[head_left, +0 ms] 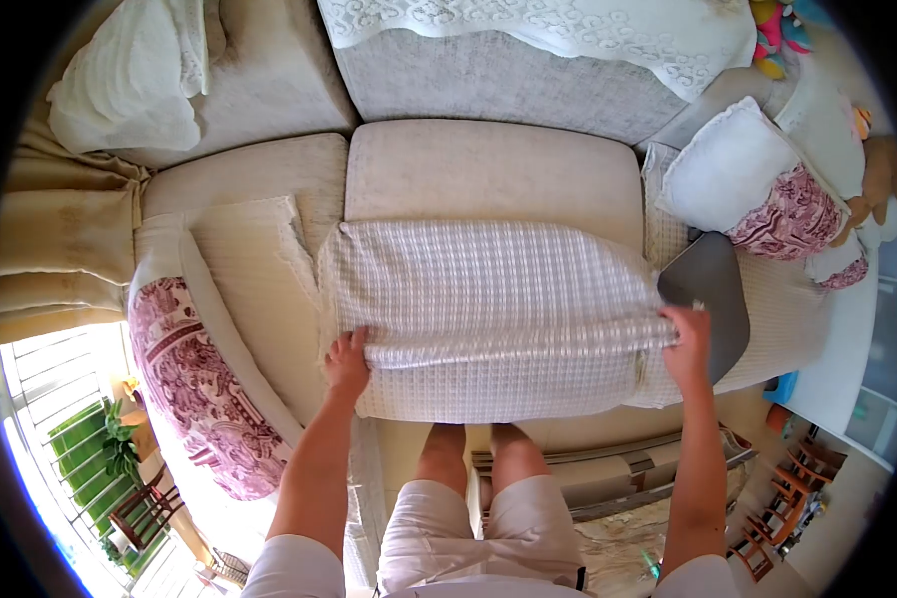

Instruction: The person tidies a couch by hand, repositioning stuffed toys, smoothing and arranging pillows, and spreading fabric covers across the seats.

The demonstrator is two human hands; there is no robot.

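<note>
A pale checked sofa cover (488, 274) lies over the front of the middle seat cushion (488, 164), its near part folded into a raised ridge. My left hand (347, 364) is closed on the ridge's left end. At the other end, my right hand (686, 339) grips the same cover, fingers wrapped round its edge. Between the hands the fabric is drawn fairly straight, with a few creases. Below the ridge, more of the waffle-patterned cloth hangs over the seat's front edge. Just beyond my right hand lies a grey cushion (713, 289).
A red-and-white patterned cushion (204, 389) lies left, and a similar pillow (757, 184) rests at the right. White lace (568, 30) drapes the backrest. Behind my legs stands a low table (618, 538). A beige curtain (65, 239) hangs at far left.
</note>
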